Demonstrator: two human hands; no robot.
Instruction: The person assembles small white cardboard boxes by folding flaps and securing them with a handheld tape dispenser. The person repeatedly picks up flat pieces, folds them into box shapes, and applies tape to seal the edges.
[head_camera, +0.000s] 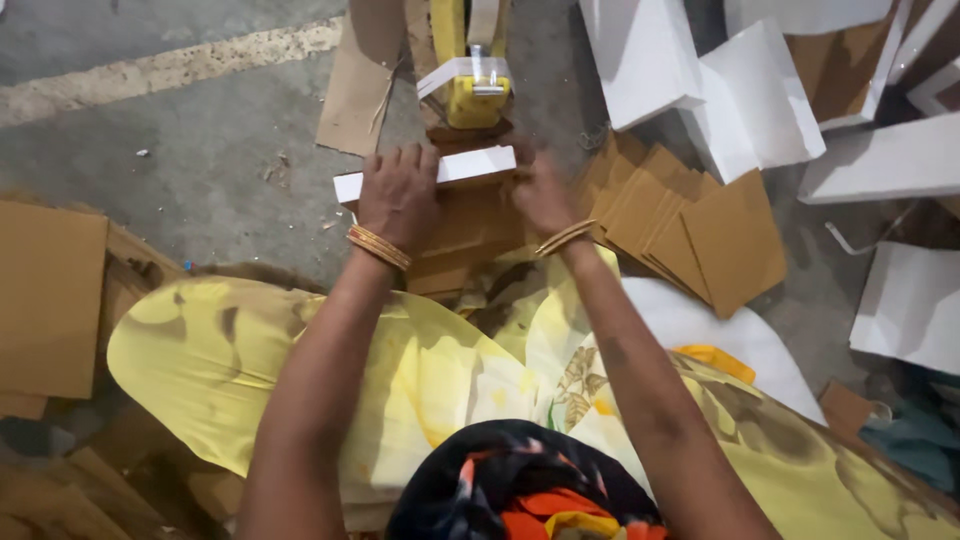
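While both hands press it, left hand (398, 195) & right hand (541, 192) curl closed over flat white rectangular cardboard piece (470, 163), atop brown cardboard stack (470, 235) beneath palms. Prob light, stiff, creasable; grip long edges.

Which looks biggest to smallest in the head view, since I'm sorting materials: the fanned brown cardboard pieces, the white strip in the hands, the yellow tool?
1. Fanned brown cardboard pieces
2. White strip, held by left hand and right hand
3. Yellow tool, though it is farther away and cut off, so unsure.
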